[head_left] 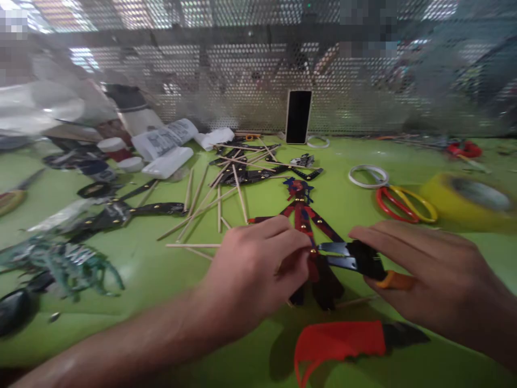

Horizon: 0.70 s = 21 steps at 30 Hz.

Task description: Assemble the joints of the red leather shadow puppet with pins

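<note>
My left hand (258, 269) is closed on the middle of a flat red-and-black jointed puppet (299, 218) with brass-coloured fasteners at its joints. The exact spot under the fingertips is hidden. In my right hand (436, 269) is a pair of pliers (365, 260) with black and orange handles. Their grey jaws stand apart, pointing left at the puppet's lower body beside my left fingertips. I cannot tell whether the jaws touch it. Below the hands lies a red-handled tool (341, 339) with a dark, blade-like end.
Thin wooden sticks (239, 194) and black jointed puppets (117, 213) spread over the green table at left and centre. A phone (299, 117) stands upright at the back. Scissors (398, 205), a white tape ring (368, 176) and a yellow tape roll (456, 199) lie right.
</note>
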Tool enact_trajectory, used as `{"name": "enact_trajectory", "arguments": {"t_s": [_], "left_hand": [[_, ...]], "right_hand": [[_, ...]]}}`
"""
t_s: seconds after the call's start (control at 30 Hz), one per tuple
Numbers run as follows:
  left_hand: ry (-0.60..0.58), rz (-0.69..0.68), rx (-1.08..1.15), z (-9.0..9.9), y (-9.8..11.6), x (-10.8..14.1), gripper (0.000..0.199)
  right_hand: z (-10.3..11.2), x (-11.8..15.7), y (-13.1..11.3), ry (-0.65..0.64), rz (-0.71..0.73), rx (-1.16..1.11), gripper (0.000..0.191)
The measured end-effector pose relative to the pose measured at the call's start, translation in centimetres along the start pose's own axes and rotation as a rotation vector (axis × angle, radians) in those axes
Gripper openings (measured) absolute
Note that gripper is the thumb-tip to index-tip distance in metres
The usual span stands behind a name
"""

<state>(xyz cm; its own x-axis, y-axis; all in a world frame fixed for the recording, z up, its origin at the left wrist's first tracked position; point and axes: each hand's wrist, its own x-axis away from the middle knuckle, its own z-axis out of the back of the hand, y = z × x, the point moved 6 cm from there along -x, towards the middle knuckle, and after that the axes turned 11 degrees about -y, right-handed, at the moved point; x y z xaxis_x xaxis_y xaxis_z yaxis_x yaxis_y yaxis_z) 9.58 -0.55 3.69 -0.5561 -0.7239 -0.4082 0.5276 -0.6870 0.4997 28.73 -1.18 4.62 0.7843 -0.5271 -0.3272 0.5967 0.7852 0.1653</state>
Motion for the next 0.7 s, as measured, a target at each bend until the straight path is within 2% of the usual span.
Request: {"name": "enact_trajectory", "arguments": {"t_s": [0.23, 0.37, 0.53, 0.7], "left_hand": [[-0.044, -0.063, -0.085, -0.7, -0.1, -0.3, 0.019], [-0.034, -0.054, -0.126, -1.0, -0.3, -0.2, 0.019], [0.004, -0.032, 0.023, -0.7, -0.4, -0.1, 0.015], [0.029, -0.012, 0.133, -0.1, 0.1, -0.1, 0.014]], "right_hand": [[-0.6, 0.6, 1.9, -0.001, -0.116, -0.02, 0.028], [-1.1, 0.4, 2.4, -0.019, -0.041, -0.052, 0.028], [-1.4, 0.1, 1.8, 0.003, 0.012, 0.009, 0.036], [-0.4, 0.0, 0.9, 0.036, 0.001, 0.076, 0.026]]}}
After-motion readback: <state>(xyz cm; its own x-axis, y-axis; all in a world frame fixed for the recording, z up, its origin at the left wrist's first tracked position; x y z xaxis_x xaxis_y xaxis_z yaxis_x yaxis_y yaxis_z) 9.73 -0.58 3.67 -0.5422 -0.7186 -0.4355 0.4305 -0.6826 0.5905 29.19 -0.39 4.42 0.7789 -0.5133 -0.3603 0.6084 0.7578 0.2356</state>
